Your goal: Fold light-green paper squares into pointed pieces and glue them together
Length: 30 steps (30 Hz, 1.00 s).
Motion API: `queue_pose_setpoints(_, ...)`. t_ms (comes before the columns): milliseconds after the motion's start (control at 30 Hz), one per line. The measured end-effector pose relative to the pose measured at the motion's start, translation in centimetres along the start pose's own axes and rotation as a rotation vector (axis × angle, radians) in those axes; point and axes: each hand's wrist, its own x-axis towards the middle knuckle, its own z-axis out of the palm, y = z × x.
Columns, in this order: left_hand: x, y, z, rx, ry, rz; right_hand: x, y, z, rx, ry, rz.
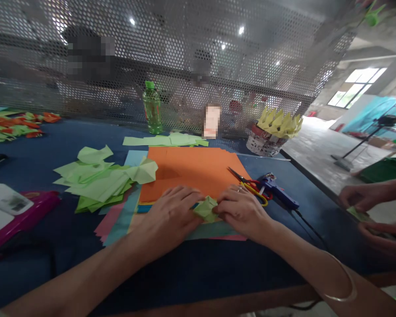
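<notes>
A small folded piece of light green paper [206, 209] lies low over the front of a stack of coloured sheets, between my two hands. My left hand [176, 211] presses its fingers on the paper's left side, palm down. From the right, my right hand [242, 211] pinches the other side. Orange sheets [188, 171] top the stack, with blue, pink and pale green ones showing underneath. Left of the stack is a loose heap of green paper squares [95, 176]. Just beyond my right hand lie scissors [255, 187] with red and yellow handles, beside a blue glue gun [280, 191].
A green bottle [152, 108] and green paper strips [165, 140] stand and lie by the perforated metal screen [171, 39]. At back right is a basket [265, 141] of yellow folded paper. A magenta device [29, 215] sits left. Another person's hands [372, 202] hold paper at right.
</notes>
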Motion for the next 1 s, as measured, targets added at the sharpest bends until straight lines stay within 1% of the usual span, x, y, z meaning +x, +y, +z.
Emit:
queue_pose_setpoints(100, 0.0, -0.1, 0.1, -0.007, -0.036, -0.015, 0.0, 0.4, 0.0, 0.056, -0.032, 0.025)
queue_pose_setpoints(233, 0.1, -0.1, 0.4, -0.061, -0.011, -0.028, 0.1, 0.3, -0.3, 0.050, -0.082, 0.084)
queue_pose_setpoints(367, 0.5, -0.6, 1.1, -0.166, 0.040, -0.082, 0.1, 0.3, -0.3, 0.124, -0.081, 0.218)
queue_pose_setpoints(500, 1.0, -1.2, 1.9, -0.185, 0.094, -0.170, 0.0, 0.8, 0.4, 0.184, -0.061, 0.382)
queue_pose_setpoints(567, 1.2, -1.2, 2.2, -0.175, 0.120, -0.195, -0.1, 0.9, 0.7, 0.167, -0.066, 0.427)
queue_pose_setpoints(733, 1.4, -1.1, 2.5, -0.128, 0.162, -0.231, 0.3, 0.4, 0.6, 0.076, -0.085, 0.450)
queue_pose_setpoints(1000, 1.4, -0.9, 2.4, -0.089, 0.138, -0.232, 0.5, 0.0, 0.5, 0.004, -0.098, 0.488)
